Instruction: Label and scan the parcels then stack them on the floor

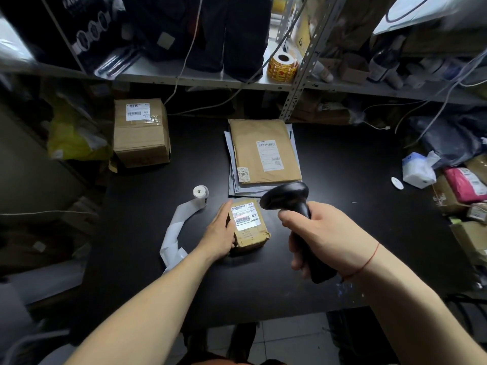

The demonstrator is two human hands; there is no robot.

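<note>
Black table (342,180) and black scanner (290,204), so pretty dark all round. Plain brown small parcel (250,238) with a white label (245,216), black barcode, touch of red print. Same brown on the big envelope (266,151), plus a yellow sticker roll (282,65) with red marks, white paper roll (200,196), pink bag (463,185).

This is a single view from a wide-angle camera worn on the person's head. It looks forward and steeply down onto a dark tabletop (342,180). It sits close enough that both forearms reach in from the bottom edge. The left hand (220,230) and the right hand (316,233), gripping a scanner (287,198), lie near the centre. A shelf (184,77) bends across the top, and tiled floor (290,335) shows at the lower edge.
</note>
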